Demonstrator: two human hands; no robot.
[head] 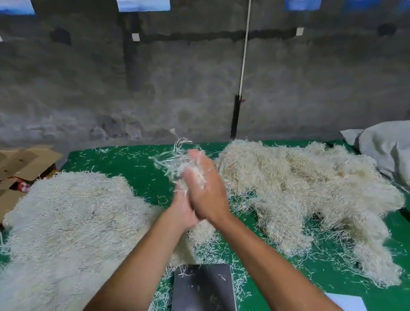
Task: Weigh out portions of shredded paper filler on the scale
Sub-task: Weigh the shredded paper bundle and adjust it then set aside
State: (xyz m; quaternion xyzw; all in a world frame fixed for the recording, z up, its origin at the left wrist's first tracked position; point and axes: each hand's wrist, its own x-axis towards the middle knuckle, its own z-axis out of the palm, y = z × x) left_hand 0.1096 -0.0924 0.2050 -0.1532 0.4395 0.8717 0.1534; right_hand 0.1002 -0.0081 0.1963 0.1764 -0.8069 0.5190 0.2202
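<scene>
Currently the scale (203, 294) carries no portion: its dark platter shows only a few stray strands, and the display is cut off at the frame edge, so no reading. Above and beyond the scale, the left hand (183, 207) and right hand (204, 182) press palm to palm around a small tuft of shredded paper (176, 160), fingers fairly straight. Large heaps lie beyond the scale to its left (68, 217) and right (303, 188); which is weighed stock I cannot tell, so weighing of this portion is judged still pending.

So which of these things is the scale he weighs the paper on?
Start at the green table and look between the two big heaps of shredded paper, at the near edge. The scale is the flat dark square plate below the person's forearms, the only hard, smooth thing there, with just a few stray shreds on it.
</scene>
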